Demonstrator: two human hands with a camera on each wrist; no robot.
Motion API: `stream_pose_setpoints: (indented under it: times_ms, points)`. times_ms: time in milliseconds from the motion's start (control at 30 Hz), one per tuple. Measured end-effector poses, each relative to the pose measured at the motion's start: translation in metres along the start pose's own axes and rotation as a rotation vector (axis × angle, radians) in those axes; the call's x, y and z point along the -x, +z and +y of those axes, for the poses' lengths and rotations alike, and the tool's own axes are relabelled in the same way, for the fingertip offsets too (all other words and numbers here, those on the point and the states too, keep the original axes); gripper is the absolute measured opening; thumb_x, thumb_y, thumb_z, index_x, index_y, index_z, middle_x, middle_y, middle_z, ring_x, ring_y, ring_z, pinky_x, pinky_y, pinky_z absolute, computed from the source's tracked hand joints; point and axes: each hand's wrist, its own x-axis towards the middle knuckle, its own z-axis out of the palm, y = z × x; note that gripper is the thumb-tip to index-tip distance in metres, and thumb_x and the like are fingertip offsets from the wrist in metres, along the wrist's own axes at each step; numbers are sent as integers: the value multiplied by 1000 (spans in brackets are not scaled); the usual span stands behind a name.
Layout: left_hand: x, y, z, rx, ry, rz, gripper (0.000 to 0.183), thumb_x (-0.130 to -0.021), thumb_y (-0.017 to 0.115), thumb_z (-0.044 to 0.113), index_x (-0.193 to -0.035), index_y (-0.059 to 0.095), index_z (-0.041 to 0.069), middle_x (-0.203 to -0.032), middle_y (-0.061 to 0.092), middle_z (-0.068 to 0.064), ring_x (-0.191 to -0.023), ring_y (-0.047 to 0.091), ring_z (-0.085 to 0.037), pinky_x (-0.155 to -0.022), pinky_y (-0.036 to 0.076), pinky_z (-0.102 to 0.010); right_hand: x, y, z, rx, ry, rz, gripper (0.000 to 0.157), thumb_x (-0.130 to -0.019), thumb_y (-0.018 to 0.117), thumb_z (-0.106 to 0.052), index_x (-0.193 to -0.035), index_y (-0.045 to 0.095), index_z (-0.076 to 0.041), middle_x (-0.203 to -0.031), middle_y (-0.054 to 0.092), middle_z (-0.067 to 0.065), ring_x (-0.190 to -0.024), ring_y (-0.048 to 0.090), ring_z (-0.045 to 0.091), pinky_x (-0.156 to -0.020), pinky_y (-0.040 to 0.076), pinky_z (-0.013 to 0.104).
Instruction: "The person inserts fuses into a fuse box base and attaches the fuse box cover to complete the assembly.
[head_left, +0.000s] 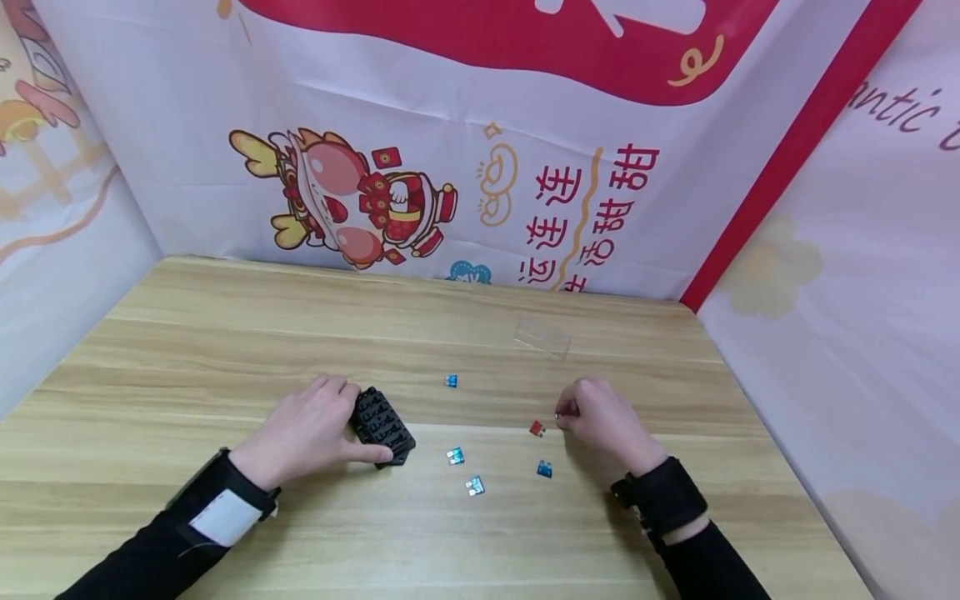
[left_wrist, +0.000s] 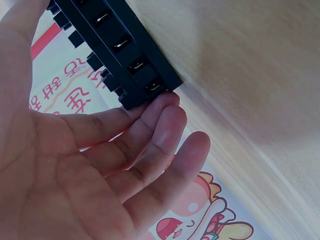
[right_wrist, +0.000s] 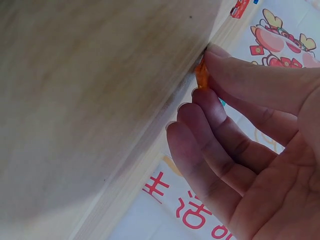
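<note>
My left hand (head_left: 311,433) grips a black fuse box (head_left: 382,427) by its two ends, thumb at the near end and fingers at the far one. Metal contacts show inside the box's slots (left_wrist: 136,65) in the left wrist view. Over on the right, my right hand (head_left: 603,423) pinches an orange blade fuse (right_wrist: 201,75) between thumb and fingertips, close to the tabletop. Most of that fuse is hidden by the fingers in the head view. Just left of those fingertips lies a red blade fuse (head_left: 537,428), with a blue one (head_left: 544,469) nearer me.
Between the hands lie more blue blade fuses: one farther back (head_left: 451,381), one beside the fuse box (head_left: 456,456) and one nearer me (head_left: 475,486). A clear plastic cover (head_left: 542,337) lies toward the back of the wooden table (head_left: 247,325). Printed cloth walls (head_left: 420,100) enclose it.
</note>
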Motion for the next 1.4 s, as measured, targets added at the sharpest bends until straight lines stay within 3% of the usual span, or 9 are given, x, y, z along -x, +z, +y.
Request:
stream_pose_setpoints:
  times_ms: [400, 767, 933, 1233, 1400]
  points:
    - [-1, -1, 0, -11, 4, -2, 102, -63, 59, 82, -114, 60, -6, -109, 58, -21, -98, 56, -31, -77, 47, -49, 1, -3, -2, 5, -36, 12, 18, -73, 77, -2, -71, 66, -16, -69, 56, -7, -63, 50, 9, -57, 42, 26]
    - [1, -3, 2, -5, -5, -18, 101, -64, 60, 81, -115, 59, -6, -111, 58, -21, -98, 56, -31, -76, 47, -49, 2, -3, -4, 1, 45, -33, 17, -74, 78, -4, -70, 66, -15, -70, 56, -7, -65, 50, 10, -58, 42, 27]
    - [1, -3, 2, -5, -2, -10, 101, -64, 60, 81, -115, 59, -6, -111, 58, -22, -97, 57, -31, -75, 48, -48, 3, -4, -2, -12, 36, -45, 16, -75, 76, -4, -71, 65, -14, -70, 56, -7, -63, 50, 10, -57, 41, 26]
    - [1, -3, 2, 3, -5, -7, 100, -63, 61, 80, -114, 60, -6, -110, 58, -21, -95, 57, -30, -74, 48, -48, 2, -9, 1, -28, 30, 44, 15, -80, 74, -4, -81, 60, -11, -73, 54, -3, -64, 49, 12, -58, 42, 26]
    - [1, -3, 2, -1, -3, -6, 100, -63, 61, 80, -114, 60, -6, -109, 59, -21, -94, 58, -29, -73, 48, -47, 0, -10, 2, -28, -21, 118, 12, -80, 73, -3, -81, 62, -8, -71, 55, -4, -63, 50, 10, -57, 43, 25]
